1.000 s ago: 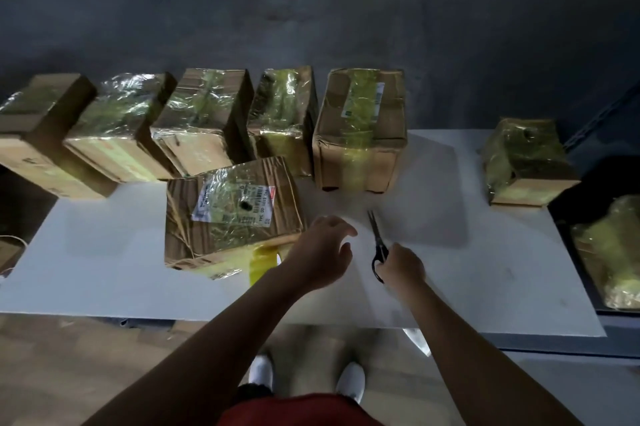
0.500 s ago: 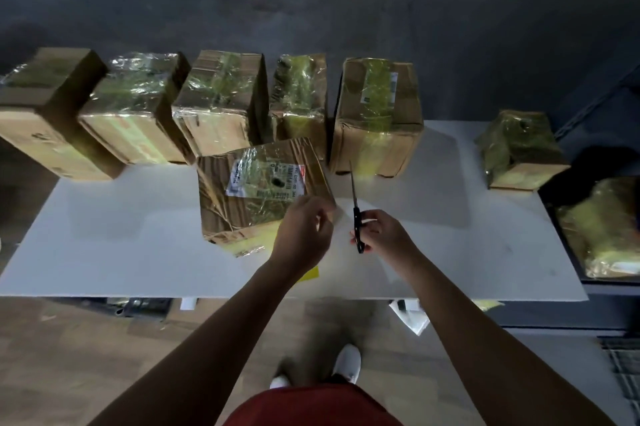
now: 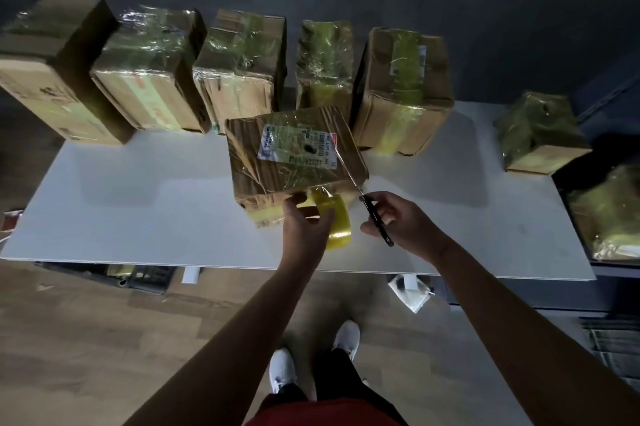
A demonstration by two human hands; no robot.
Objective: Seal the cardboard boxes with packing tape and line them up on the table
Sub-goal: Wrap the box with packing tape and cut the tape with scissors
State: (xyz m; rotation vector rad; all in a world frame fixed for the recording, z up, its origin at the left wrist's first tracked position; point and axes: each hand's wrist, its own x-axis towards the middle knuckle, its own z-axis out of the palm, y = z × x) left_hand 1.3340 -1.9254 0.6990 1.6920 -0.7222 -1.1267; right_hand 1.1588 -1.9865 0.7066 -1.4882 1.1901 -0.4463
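Observation:
A taped cardboard box with a white label (image 3: 294, 155) lies in the middle of the white table (image 3: 138, 210). My left hand (image 3: 304, 221) grips a yellow tape roll (image 3: 334, 221) at the box's near edge, with a strip of tape running from the roll up onto the box. My right hand (image 3: 401, 221) holds black-handled scissors (image 3: 367, 197), whose blades point up over the box's right edge beside that strip. Behind stands a row of several taped boxes (image 3: 242, 72).
Another taped box (image 3: 540, 134) sits at the table's right end, and a wrapped parcel (image 3: 609, 217) lies on a dark surface beyond it. Under the table are a dark crate (image 3: 145, 278) and a plastic bag (image 3: 412, 294). A dark wall is behind.
My right hand lifted the scissors off the table and brought the blades to the box's right edge. My left hand now holds the tape roll out in view at the box's front.

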